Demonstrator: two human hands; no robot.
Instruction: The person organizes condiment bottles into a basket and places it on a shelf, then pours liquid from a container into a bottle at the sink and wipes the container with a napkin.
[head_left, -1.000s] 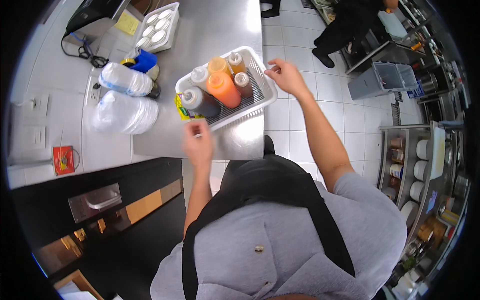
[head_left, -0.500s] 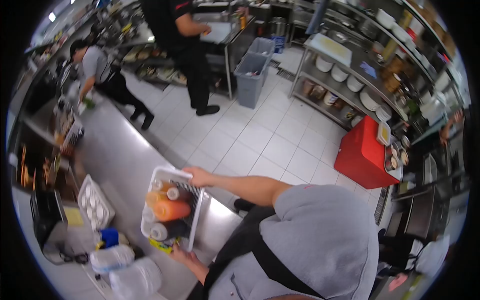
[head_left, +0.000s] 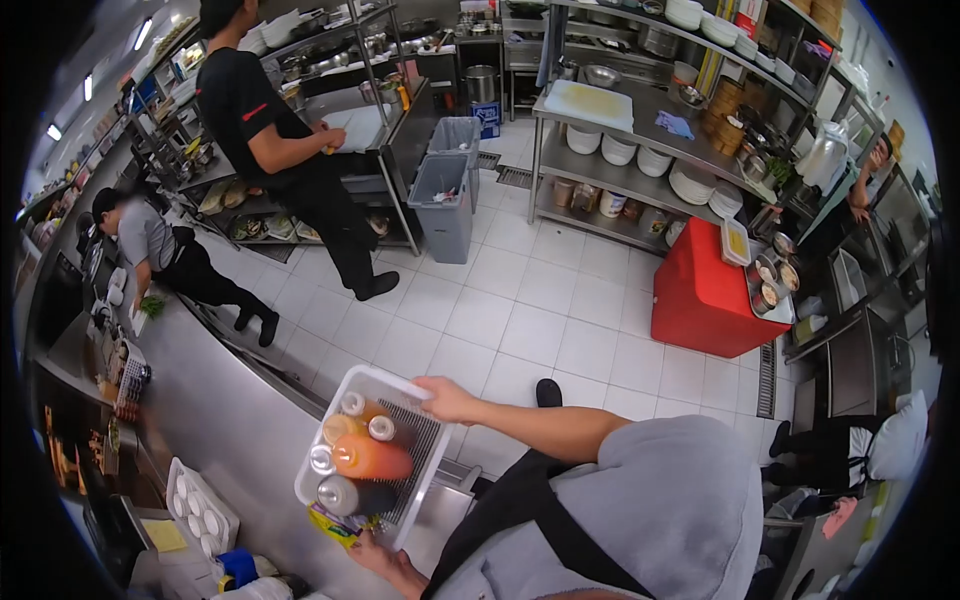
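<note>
A white plastic basket (head_left: 431,478) with slotted sides is tilted over the edge of the steel counter (head_left: 215,385). Inside it are several squeeze bottles, among them an orange one (head_left: 372,457) lying across the others and a dark one (head_left: 362,497) with a clear cap. My right hand (head_left: 445,399) is closed around the rim on the far side. At the opposite corner my left hand (head_left: 373,553) is closed at the basket's edge, with a yellow packet (head_left: 333,524) against its fingers. Part of the left hand's grip is hidden.
A white tray of round white pieces (head_left: 200,508) and a blue and yellow item (head_left: 238,568) sit on the counter. Co-workers stand at the left counter (head_left: 150,235) and a prep table (head_left: 265,130). Grey bins (head_left: 440,205), a red box (head_left: 690,290) and steel shelving (head_left: 600,165) line the tiled floor.
My view has swung upward and shows more of the room. The basket, still held by both my hands, has moved toward the counter's edge. The person in black has turned slightly.
</note>
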